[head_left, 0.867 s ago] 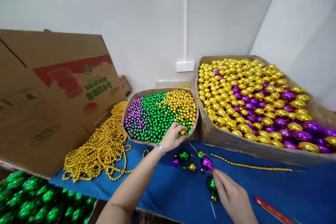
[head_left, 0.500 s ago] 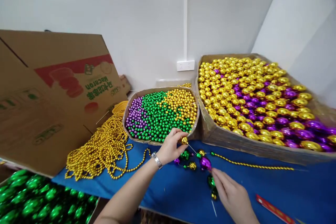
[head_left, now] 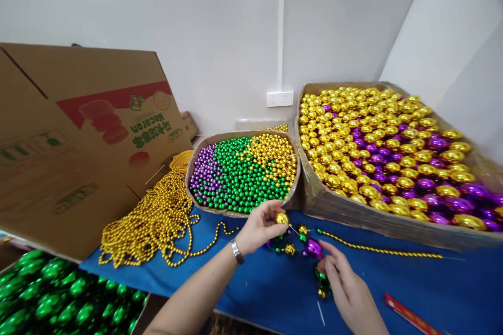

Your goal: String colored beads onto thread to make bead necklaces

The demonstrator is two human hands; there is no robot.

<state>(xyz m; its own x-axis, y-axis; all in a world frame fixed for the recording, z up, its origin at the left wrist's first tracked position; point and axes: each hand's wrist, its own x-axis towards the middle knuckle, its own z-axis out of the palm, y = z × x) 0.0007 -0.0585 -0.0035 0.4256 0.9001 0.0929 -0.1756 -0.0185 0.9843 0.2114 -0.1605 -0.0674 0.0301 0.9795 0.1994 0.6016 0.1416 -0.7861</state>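
- Reference: clock face centred on the purple ball [head_left: 313, 247], 12 o'clock straight ahead.
- Nearest, 4 o'clock: red strip [head_left: 408, 313] lies on the blue cloth [head_left: 275, 293], apart from both hands.
- Right hand [head_left: 349, 282], 4 o'clock: fingertips nearly together, pinching the bead strand [head_left: 290, 249] at the purple ball; exact contact is partly hidden.
- Risk: a loosened pinch could let the strand shift or tangle, since its balls lie bunched.
- Axis: the purple ball appears slightly oval, long axis roughly 10 to 4 o'clock; the strand curves, with no single axis.
- Left hand [head_left: 261, 227], 10 o'clock: thumb and fingers closed around the gold ball [head_left: 281, 218].
- Risk: its smooth, curved surface could slip under light pressure; a sideways pull could strain the thin line [head_left: 294, 230].
- Axis: the gold ball is near round; the line points from it toward 4 o'clock.
- Farther: small-bead box [head_left: 294, 200] at 10 to 11 o'clock; large-ball box [head_left: 346, 214] at 1 o'clock.
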